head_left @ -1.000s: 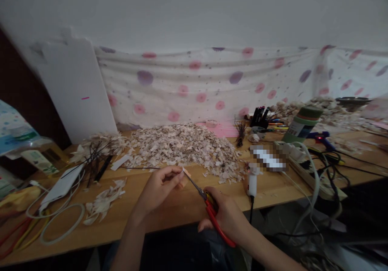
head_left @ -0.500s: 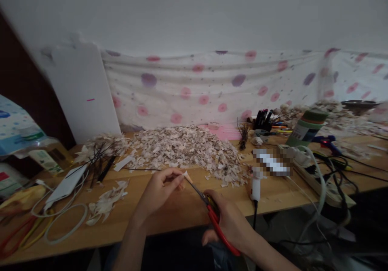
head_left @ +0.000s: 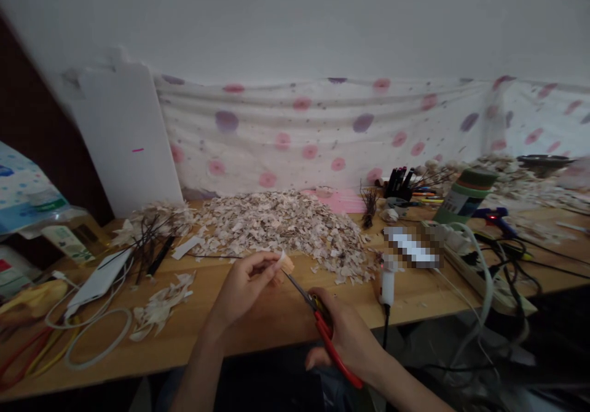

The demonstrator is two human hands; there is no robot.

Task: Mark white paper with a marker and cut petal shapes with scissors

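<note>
My left hand (head_left: 246, 286) is closed, pinching a small thin piece, whitish at its tip and peach-coloured below (head_left: 286, 264), between thumb and fingertips. A pair of red-handled scissors (head_left: 332, 352) is in my right hand (head_left: 353, 332), its fingers wrapped round the handles. The scissor blades point up and left, their tips at the lower edge of the pinched piece. From here I cannot tell whether the tips touch it. Just beyond both hands spreads a big heap of pale, dry flakes (head_left: 276, 221). A thin dark stick lies behind my left hand.
Loose pale peelings (head_left: 163, 304), a white power bank (head_left: 99, 283) with a coiled cable and another pair of scissors (head_left: 27, 353) lie on the left. To the right are a small white device (head_left: 388, 286), a power strip (head_left: 483, 283), a green container (head_left: 465, 197) and a glue gun (head_left: 495, 218).
More of the peach-coloured piece now shows above the scissor tips at my left fingertips. Both hands stay almost where they were.
</note>
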